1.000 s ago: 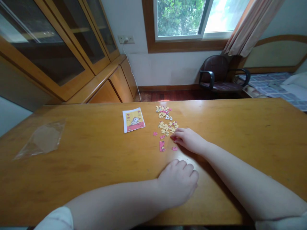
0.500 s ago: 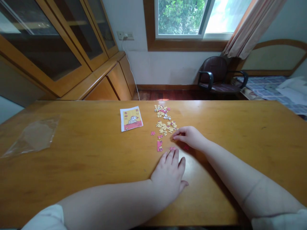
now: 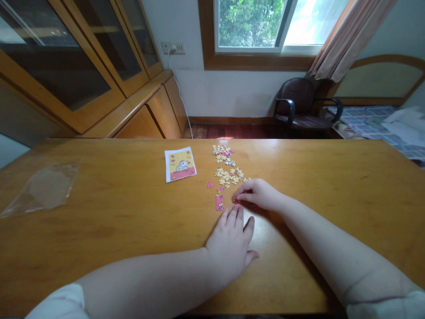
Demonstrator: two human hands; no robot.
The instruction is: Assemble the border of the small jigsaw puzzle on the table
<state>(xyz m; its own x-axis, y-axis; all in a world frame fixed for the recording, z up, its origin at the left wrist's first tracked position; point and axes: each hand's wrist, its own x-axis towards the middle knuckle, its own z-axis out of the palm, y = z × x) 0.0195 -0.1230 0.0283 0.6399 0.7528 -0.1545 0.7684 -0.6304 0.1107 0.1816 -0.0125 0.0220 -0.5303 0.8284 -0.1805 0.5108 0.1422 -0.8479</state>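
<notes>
My left hand point(image 3: 229, 241) lies flat on the table with fingers spread, its fingertips touching a pink jigsaw piece that they mostly cover. Just beyond them, my right hand point(image 3: 259, 194) pinches a small pink jigsaw piece point(image 3: 235, 200) between thumb and fingers. To the left is a joined pink block of jigsaw pieces point(image 3: 219, 203). Two loose pink pieces, one nearer point(image 3: 220, 189) and one farther left point(image 3: 210, 184), sit above that block. A spread of yellow pieces point(image 3: 229, 176) lies beyond my hands, with a mixed pile of pieces point(image 3: 223, 153) farther back.
A picture card point(image 3: 181, 164) of a white cartoon animal lies left of the pieces. At the far left of the wooden table point(image 3: 133, 212) is a clear plastic bag point(image 3: 43, 188). Past the table stand a glass-door cabinet point(image 3: 109, 88) and an armchair point(image 3: 300, 104).
My right hand has moved slightly toward me and left, bringing its pinched fingers beside my left fingertips. My left hand stays nearly in place.
</notes>
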